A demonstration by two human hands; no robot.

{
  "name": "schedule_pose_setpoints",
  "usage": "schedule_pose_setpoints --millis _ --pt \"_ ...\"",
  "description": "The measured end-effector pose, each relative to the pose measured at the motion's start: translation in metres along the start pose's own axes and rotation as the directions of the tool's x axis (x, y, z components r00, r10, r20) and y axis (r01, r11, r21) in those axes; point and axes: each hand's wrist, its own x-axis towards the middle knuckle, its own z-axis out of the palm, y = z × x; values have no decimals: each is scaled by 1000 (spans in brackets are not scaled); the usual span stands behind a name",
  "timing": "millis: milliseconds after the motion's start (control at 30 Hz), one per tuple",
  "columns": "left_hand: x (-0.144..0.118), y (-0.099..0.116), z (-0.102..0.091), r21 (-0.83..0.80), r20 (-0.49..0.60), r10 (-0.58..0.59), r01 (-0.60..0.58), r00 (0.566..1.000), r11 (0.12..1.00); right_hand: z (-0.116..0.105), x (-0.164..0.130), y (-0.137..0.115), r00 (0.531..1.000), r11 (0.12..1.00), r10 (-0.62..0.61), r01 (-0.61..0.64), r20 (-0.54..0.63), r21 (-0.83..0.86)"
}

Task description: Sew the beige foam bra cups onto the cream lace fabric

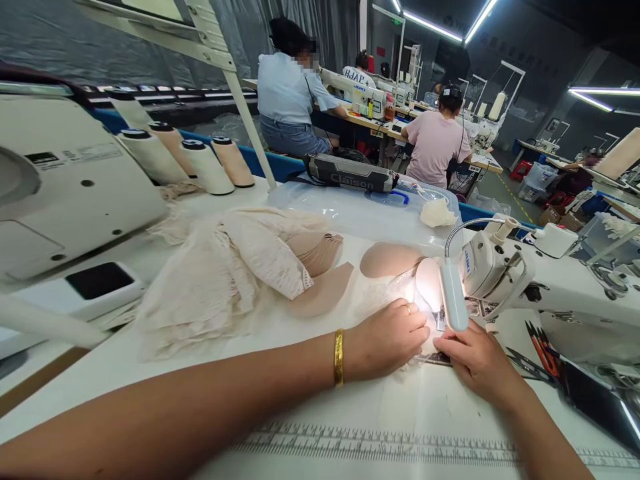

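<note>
My left hand [393, 339], closed, pinches a piece of thin beige lace fabric [383, 295] just left of the needle area of a white sewing machine [493, 267]. On the other side of the needle, my right hand [477, 357] has thumb and fingers drawn together at the fabric's edge; the lamp hides part of them. A pale moulded cup [429, 283] attached to or lying on the lace stands up under the bright light of a small lamp [453, 297]. Behind it lies a beige cup pad [390, 259]. The exact stitching spot is hidden by my fingers.
Left lie piled cream lace [210, 287] and stacked beige pads [320, 253]. Thread cones [207, 167] stand behind. A clear plastic bin [320, 207] borders the back. Scissors [530, 365] and orange-handled snips [543, 350] lie right. A ruler strip [380, 445] runs in front. People sew beyond.
</note>
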Motion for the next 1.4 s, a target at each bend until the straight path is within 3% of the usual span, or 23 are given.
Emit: schedule_pose_setpoints --millis 333,700,1067,1400 --pt "0 -1 3 -36 -65 6 -8 998 999 2 -1 2 1000 998 -2 4 -28 66" --pt "5 -16 19 -116 -75 17 -26 997 993 13 1 1 988 995 79 -87 -130 -57" --pt "19 -38 30 -233 -133 97 -126 986 964 18 -1 7 977 976 184 -195 -104 -99" --pt "21 -40 27 -206 -122 60 -84 991 975 18 -2 7 975 971 193 -206 -111 -120"
